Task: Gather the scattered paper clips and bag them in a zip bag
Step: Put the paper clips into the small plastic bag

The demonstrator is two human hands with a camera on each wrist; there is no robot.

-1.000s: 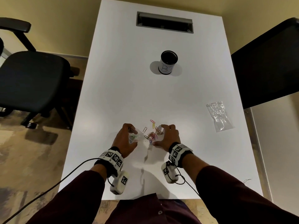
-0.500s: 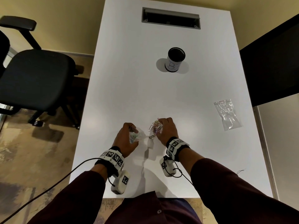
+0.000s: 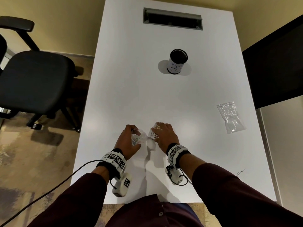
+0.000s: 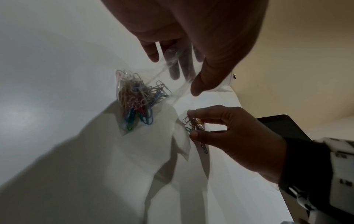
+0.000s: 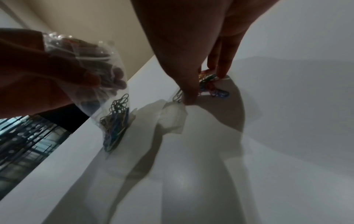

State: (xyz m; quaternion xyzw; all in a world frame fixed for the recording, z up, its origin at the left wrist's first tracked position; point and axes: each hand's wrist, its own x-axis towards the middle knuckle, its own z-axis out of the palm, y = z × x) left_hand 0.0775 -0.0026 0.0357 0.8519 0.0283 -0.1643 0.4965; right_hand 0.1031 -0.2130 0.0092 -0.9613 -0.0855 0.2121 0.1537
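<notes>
My left hand [image 3: 133,136] grips a clear zip bag [image 3: 141,138] by its mouth and holds it upright on the white table [image 3: 164,99]. Several coloured paper clips [image 4: 135,100] sit in the bottom of the bag [image 5: 113,109]. Just to its right, my right hand [image 3: 156,131] pinches a bunch of coloured paper clips [image 3: 155,136] between thumb and fingers. In the left wrist view the bunch [image 4: 195,125] hangs just above the table, a short gap from the bag. I see no loose clips on the table.
A small white scrap [image 3: 151,144] lies between the hands. A second, empty zip bag [image 3: 230,117] lies at the right. A black cup marked B1 [image 3: 177,62] stands farther back, before a cable slot [image 3: 172,19]. An office chair [image 3: 32,79] is left of the table.
The clips that lay scattered between my hands have been swept together by the right hand, which now pinches them as one bunch. The left hand still holds the bag.
</notes>
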